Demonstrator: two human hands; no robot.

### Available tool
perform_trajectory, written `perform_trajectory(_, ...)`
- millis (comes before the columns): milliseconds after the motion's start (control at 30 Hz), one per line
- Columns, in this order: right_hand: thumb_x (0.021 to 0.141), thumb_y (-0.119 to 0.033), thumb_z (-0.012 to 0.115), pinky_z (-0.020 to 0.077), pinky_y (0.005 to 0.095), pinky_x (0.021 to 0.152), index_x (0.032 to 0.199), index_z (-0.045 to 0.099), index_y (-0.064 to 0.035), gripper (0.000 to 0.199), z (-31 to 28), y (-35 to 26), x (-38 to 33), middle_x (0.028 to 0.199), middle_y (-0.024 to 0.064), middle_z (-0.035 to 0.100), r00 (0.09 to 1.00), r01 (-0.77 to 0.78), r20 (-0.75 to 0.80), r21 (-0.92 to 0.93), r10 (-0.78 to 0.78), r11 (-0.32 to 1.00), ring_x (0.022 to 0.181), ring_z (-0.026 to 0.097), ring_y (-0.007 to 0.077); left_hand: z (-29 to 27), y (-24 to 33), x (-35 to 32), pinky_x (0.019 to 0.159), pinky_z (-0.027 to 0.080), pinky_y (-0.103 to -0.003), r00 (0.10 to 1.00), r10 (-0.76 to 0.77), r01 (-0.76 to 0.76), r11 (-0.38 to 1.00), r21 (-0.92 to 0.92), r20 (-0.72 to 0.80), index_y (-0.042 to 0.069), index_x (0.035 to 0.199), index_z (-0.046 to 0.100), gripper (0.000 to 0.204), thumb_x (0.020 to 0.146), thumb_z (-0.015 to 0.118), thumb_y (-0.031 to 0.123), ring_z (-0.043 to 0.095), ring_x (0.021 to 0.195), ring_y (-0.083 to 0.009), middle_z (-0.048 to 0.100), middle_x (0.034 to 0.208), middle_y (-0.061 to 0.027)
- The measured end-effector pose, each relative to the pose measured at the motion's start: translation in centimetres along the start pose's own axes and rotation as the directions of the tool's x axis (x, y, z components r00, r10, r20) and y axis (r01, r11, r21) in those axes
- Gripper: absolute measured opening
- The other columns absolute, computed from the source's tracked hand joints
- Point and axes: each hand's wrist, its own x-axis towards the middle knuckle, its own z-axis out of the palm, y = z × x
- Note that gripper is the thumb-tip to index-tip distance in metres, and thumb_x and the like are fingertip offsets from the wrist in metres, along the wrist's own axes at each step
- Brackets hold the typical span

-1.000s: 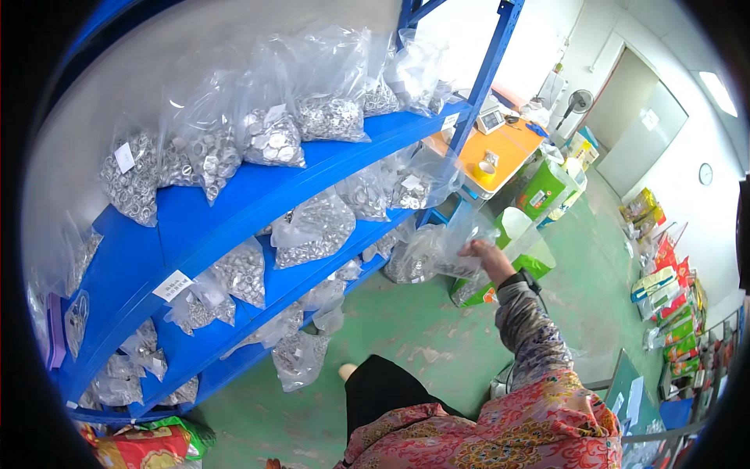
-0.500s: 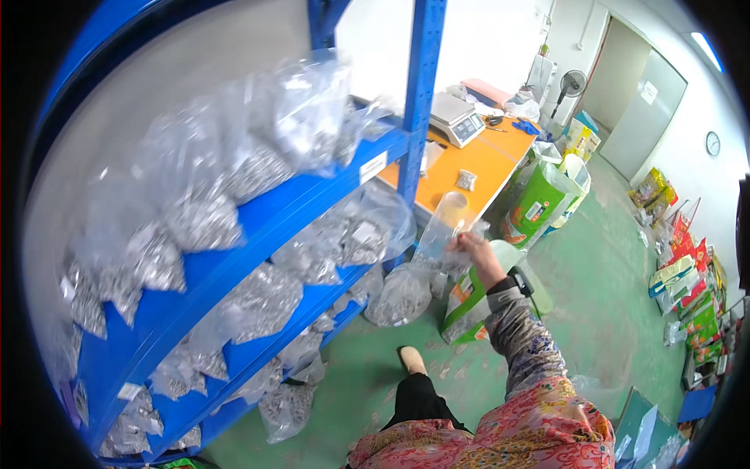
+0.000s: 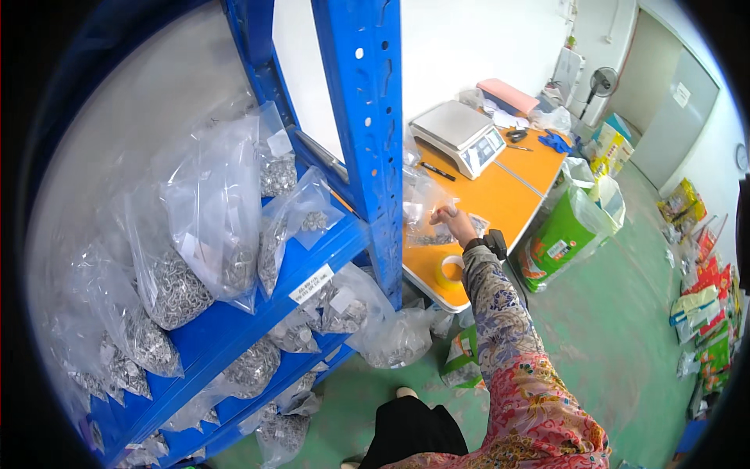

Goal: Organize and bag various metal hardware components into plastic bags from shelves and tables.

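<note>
My right hand [image 3: 457, 224] reaches out over the orange table [image 3: 500, 195], fingers pinched on a clear plastic bag [image 3: 422, 205]. The bag lies between the hand and the blue shelf post; its contents are hard to make out. Just beyond my wrist, partly hidden by the hand, rests a small clear bag of small parts [image 3: 478, 226]. A roll of tape [image 3: 448, 284] sits at the table's near corner, below the hand. Behind the bag are a black pen [image 3: 437, 171] and a digital scale [image 3: 461, 129]. My left hand is out of the picture.
At left stands a blue metal shelf [image 3: 363, 133] holding several clear bags of metal parts [image 3: 173, 293]. A large bag [image 3: 398, 341] lies by its foot. Green sacks [image 3: 558, 242] stand beside the table, with blue gloves [image 3: 555, 141] on its far end and a fan [image 3: 603, 81] beyond.
My right hand has moved from in front of the table's near corner to above the tabletop, carrying the clear bag. The view has moved closer to the shelf post and table.
</note>
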Motion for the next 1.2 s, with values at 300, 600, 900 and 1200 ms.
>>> perform_trajectory(300,0.078,-0.029,0.065,0.0423,0.0333,0.085,0.108,0.055,0.0059,0.047,-3.4,-0.6,2.6,0.103,0.019,0.06,0.739,-0.063,-0.645,-0.352,-0.194,0.934,0.098,0.057,0.0266,-0.5,-3.4,-1.6,0.105,0.024,-0.042,1.0,-0.025,0.023,0.989,-0.145,-0.011,0.006,0.132,0.032,0.046,0.094,0.037,0.03,0.026,0.127,-0.0304,0.027,0.139,-0.0145)
perform_trajectory(600,0.084,-0.023,0.052,0.0396,0.0227,0.048,0.074,0.059,-0.009,0.019,6.8,4.3,-22.5,0.057,-0.0001,0.05,0.531,-0.287,0.659,-0.451,0.533,0.845,0.051,0.049,0.0095,-4.0,-8.8,-4.4,0.086,0.046,-0.037,0.974,0.178,-0.224,0.807,-0.547,-0.138,0.0,0.121,0.044,0.038,0.09,0.046,0.022,0.056,0.096,-0.023,0.054,0.114,-0.0131)
perform_trajectory(900,0.087,-0.019,0.051,0.038,0.0215,0.055,0.092,0.061,-0.004,0.019,48.4,-5.1,-58.3,0.07,0.0019,0.059,-0.37,0.156,0.84,-0.365,0.397,0.918,0.06,0.049,0.0084,-13.6,-21.1,-17.0,0.076,0.049,-0.022,0.853,0.173,-0.517,0.404,-0.755,-0.492,0.004,0.12,0.048,0.035,0.091,0.048,0.023,0.057,0.084,-0.0084,0.057,0.111,-0.003)
perform_trajectory(1200,0.09,-0.026,0.047,0.0356,0.02,0.054,0.103,0.062,-0.0052,0.029,63.7,-17.0,-86.7,0.068,-0.0007,0.058,-0.763,0.29,0.576,-0.1,0.293,0.952,0.057,0.044,0.0057,-21.7,-29.2,-24.4,0.08,0.047,-0.022,0.569,-0.025,-0.821,-0.083,-0.565,-0.822,0.003,0.121,0.047,0.035,0.092,0.047,0.022,0.059,0.087,-0.0094,0.058,0.11,-0.0054)
